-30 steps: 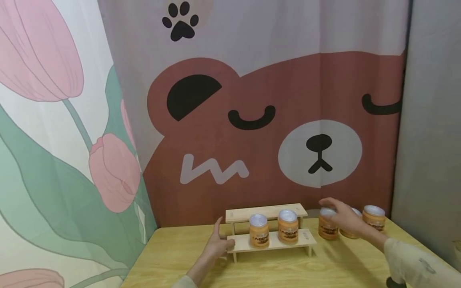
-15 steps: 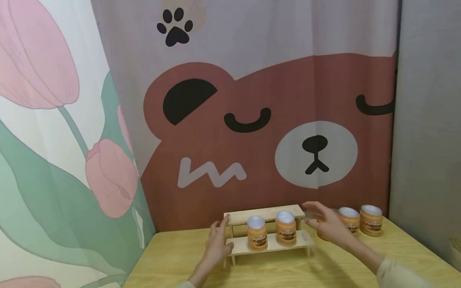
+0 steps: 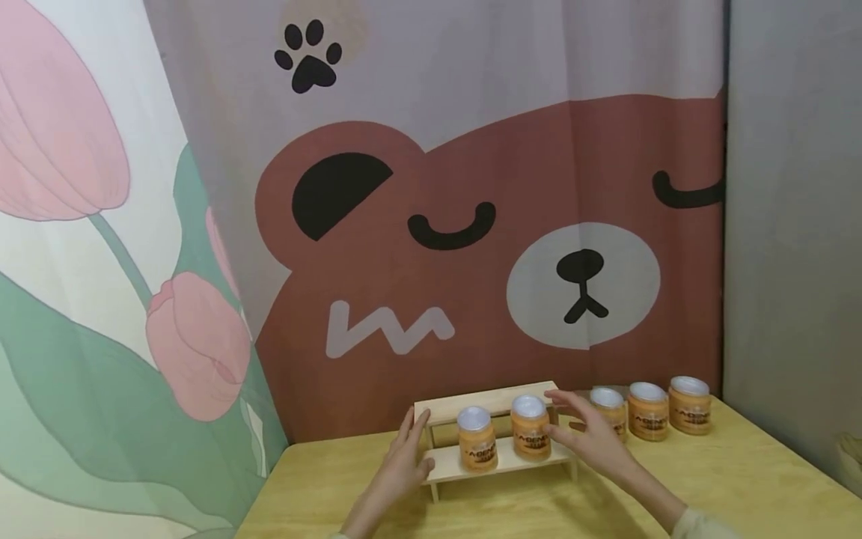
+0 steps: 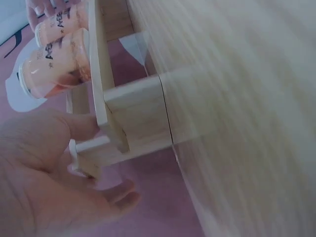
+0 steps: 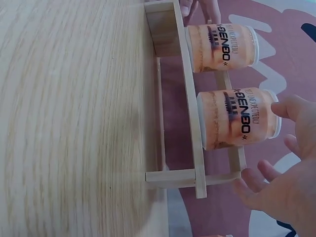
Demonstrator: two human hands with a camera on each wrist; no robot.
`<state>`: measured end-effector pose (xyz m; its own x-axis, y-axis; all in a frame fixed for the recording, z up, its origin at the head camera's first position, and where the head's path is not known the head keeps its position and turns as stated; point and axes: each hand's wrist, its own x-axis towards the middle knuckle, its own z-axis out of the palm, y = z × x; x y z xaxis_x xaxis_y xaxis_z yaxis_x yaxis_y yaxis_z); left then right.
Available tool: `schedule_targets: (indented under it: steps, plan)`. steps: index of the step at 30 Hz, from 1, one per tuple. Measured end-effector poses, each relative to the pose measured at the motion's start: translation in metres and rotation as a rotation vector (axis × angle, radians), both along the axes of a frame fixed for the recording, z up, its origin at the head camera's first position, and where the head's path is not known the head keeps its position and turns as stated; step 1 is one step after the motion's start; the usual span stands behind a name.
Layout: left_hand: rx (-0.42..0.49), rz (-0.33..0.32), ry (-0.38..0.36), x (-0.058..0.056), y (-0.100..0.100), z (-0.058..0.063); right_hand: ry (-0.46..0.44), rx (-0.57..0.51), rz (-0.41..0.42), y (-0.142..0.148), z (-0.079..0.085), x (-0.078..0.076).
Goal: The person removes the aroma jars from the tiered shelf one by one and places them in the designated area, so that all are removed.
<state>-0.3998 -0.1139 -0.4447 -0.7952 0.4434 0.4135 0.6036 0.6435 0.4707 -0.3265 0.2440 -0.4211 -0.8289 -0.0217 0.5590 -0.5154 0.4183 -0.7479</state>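
On the table (image 3: 525,516), a rack (image 3: 478,404) stands between left hand (image 3: 404,464) and right hand (image 3: 594,436), both spread.

Toward the far right corner of the surface (image 3: 727,486), the right hand (image 3: 595,442) hides the right end of the wooden stand (image 3: 485,404) and part of the leftmost jar (image 3: 608,404) of three. The head view's bottom cuts off the surface's near edge and the right sleeve (image 3: 703,525). The right wrist view's top crops the left hand (image 5: 202,7).
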Motion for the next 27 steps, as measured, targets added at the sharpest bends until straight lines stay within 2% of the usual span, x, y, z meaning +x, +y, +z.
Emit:
schedule_targets:
  steps: [4,8,12,16,19,23,27]
  plan:
    - [-0.086,-0.081,0.052,-0.002,-0.005,0.003,-0.026,-0.016,0.019,-0.003,-0.002,-0.004]
    - [-0.160,-0.121,0.050,-0.003,-0.010,0.003,-0.088,-0.066,0.073,-0.009,-0.009,-0.007]
    - [-0.198,-0.105,0.031,-0.003,-0.011,0.000,-0.094,-0.097,0.146,-0.016,-0.018,-0.009]
    - [-0.184,-0.089,0.036,-0.004,-0.010,0.001,-0.022,-0.095,0.178,-0.022,-0.022,-0.011]
    - [-0.179,-0.091,0.048,-0.005,-0.010,0.004,0.018,-0.077,0.173,-0.025,-0.024,-0.013]
    - [-0.181,-0.099,0.061,-0.006,-0.010,0.006,0.061,-0.028,0.118,-0.026,-0.028,-0.014]
    - [-0.170,-0.124,0.048,-0.009,-0.009,0.004,0.056,-0.022,0.068,-0.025,-0.034,-0.016]
